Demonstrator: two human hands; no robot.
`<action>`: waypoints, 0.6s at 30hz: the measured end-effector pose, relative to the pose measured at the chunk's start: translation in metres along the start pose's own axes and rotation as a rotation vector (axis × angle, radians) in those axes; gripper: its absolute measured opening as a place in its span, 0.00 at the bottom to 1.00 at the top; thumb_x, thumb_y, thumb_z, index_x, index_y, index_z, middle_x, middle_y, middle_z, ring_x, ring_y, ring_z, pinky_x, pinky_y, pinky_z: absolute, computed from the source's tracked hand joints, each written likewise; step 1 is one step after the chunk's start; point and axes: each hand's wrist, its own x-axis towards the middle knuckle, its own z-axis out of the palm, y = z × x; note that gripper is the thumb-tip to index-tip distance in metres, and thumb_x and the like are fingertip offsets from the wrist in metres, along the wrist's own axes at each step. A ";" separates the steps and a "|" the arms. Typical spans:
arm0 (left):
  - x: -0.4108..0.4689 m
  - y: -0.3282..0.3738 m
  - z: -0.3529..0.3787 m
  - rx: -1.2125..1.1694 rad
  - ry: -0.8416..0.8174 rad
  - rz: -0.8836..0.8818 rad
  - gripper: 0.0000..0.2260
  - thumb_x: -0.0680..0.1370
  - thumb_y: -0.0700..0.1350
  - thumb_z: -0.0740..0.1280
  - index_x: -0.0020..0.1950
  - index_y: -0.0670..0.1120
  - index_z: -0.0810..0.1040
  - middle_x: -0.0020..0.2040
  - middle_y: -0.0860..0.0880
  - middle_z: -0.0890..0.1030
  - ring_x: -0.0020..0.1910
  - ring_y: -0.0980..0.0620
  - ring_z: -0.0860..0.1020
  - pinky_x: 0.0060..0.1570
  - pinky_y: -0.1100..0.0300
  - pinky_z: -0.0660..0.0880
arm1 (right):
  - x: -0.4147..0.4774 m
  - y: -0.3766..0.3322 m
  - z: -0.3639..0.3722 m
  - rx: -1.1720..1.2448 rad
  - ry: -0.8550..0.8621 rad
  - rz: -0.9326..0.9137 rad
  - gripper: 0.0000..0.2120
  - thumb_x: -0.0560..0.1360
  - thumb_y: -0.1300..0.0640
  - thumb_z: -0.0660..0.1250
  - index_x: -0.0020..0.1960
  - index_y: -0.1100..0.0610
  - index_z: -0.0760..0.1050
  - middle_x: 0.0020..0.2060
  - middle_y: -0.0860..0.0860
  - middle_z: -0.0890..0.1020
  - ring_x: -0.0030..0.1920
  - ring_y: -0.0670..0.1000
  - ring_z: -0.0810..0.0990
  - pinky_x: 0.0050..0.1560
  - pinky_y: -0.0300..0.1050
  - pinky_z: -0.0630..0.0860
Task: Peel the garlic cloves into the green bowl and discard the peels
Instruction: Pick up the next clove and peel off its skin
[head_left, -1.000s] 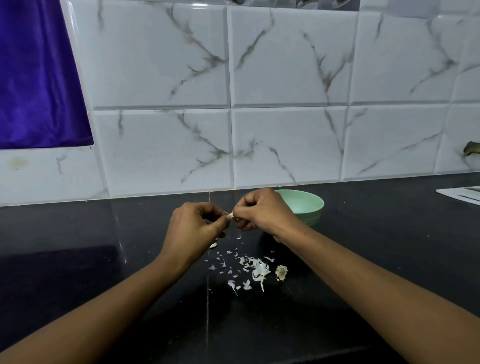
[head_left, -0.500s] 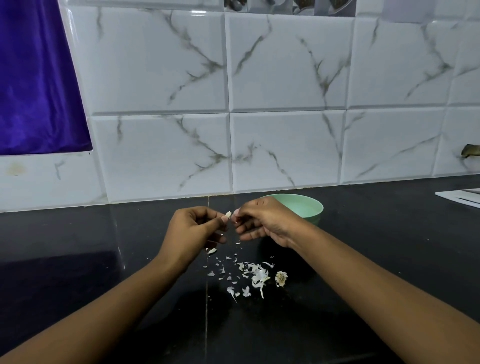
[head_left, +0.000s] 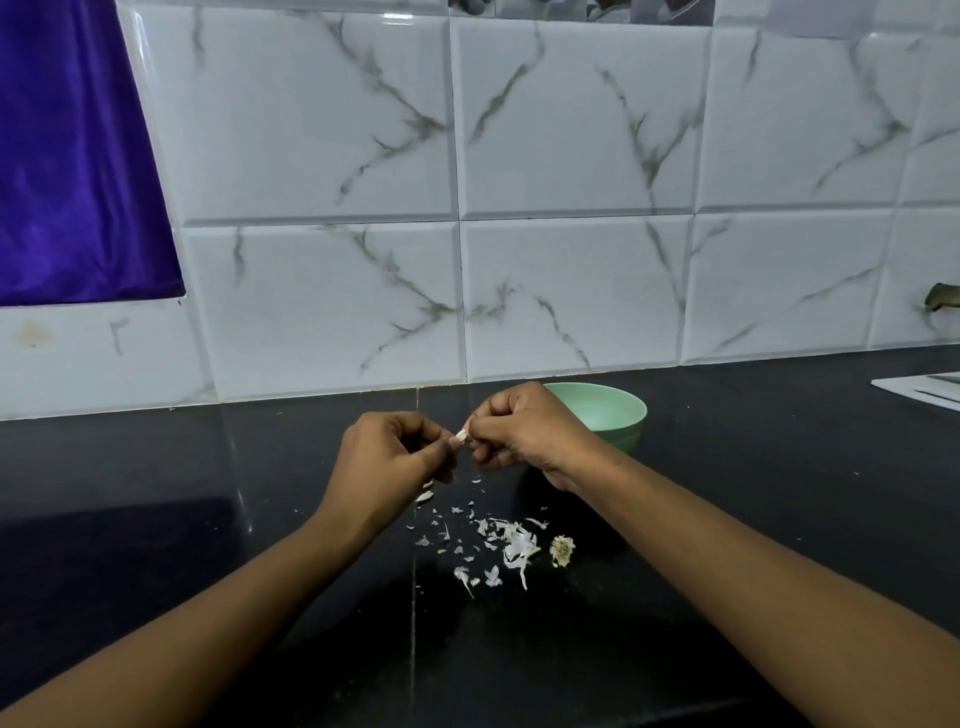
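A small pale garlic clove (head_left: 461, 434) is held over the black counter between both hands. My left hand (head_left: 387, 460) pinches it with thumb and fingers from the left. My right hand (head_left: 524, 434) pinches its other end, fingers curled. The green bowl (head_left: 610, 415) stands just behind my right hand, partly hidden by it; its inside looks bare where visible. Below the hands lies a scatter of white garlic peels (head_left: 506, 545) with a dry garlic root stub (head_left: 562, 550) at its right.
The black counter (head_left: 753, 493) runs back to a white marble-tiled wall. A purple cloth (head_left: 67, 156) hangs at the upper left. A white flat object (head_left: 922, 391) lies at the far right edge. A tap end (head_left: 940, 304) juts from the wall.
My hands parted slightly half a second ago and have closed again on the clove. The view has tilted a little; the peels on the counter lie as before.
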 end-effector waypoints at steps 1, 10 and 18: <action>0.000 0.000 0.000 -0.006 0.001 -0.004 0.06 0.73 0.41 0.72 0.35 0.46 0.82 0.31 0.47 0.84 0.34 0.47 0.84 0.43 0.47 0.81 | 0.000 0.001 0.002 0.009 0.011 -0.002 0.07 0.72 0.68 0.66 0.35 0.63 0.76 0.27 0.54 0.77 0.25 0.44 0.76 0.29 0.38 0.79; 0.000 -0.001 0.000 -0.087 -0.041 -0.036 0.04 0.75 0.39 0.71 0.40 0.42 0.82 0.34 0.45 0.84 0.34 0.48 0.84 0.41 0.49 0.80 | -0.001 0.000 0.004 -0.016 -0.045 0.020 0.10 0.73 0.63 0.68 0.34 0.59 0.74 0.26 0.50 0.75 0.24 0.43 0.73 0.29 0.40 0.79; 0.004 -0.001 0.003 -0.346 -0.062 -0.222 0.06 0.76 0.39 0.68 0.40 0.41 0.79 0.33 0.47 0.82 0.27 0.51 0.80 0.29 0.60 0.74 | -0.006 -0.006 -0.007 -0.376 -0.233 0.116 0.13 0.78 0.57 0.62 0.37 0.59 0.77 0.30 0.52 0.77 0.27 0.46 0.73 0.28 0.41 0.77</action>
